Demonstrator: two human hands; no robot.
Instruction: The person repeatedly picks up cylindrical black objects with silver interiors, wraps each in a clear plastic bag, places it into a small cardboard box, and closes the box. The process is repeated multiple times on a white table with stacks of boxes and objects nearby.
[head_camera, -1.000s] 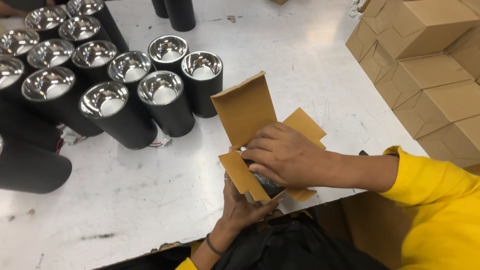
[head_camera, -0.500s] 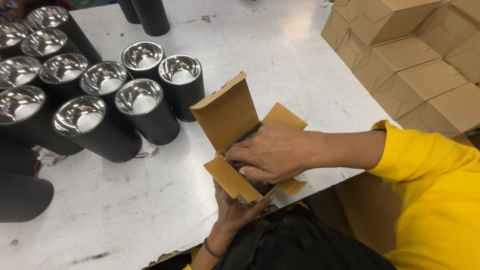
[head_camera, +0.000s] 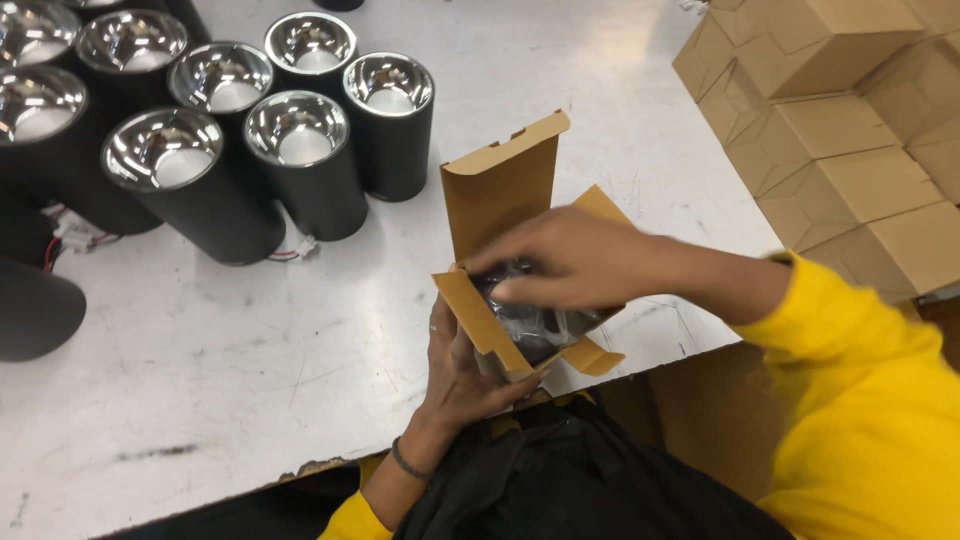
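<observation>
An open brown cardboard box (head_camera: 505, 190) stands at the near edge of the white table (head_camera: 250, 360), its lid flap up. My left hand (head_camera: 462, 375) grips the box from below. My right hand (head_camera: 570, 260) reaches over the opening, fingers pressing on a black item in a clear plastic bag (head_camera: 535, 325) inside the box. Both arms wear yellow sleeves.
Several black cylindrical lamp housings (head_camera: 300, 160) with shiny reflectors stand grouped at the back left; one lies on its side (head_camera: 35, 310) at the left edge. A stack of closed brown cartons (head_camera: 850, 110) fills the right side. A black bag (head_camera: 560, 480) sits below the table edge.
The bagged item now shows in the box opening as my right hand has shifted up over it. My left hand still grips the box from below.
</observation>
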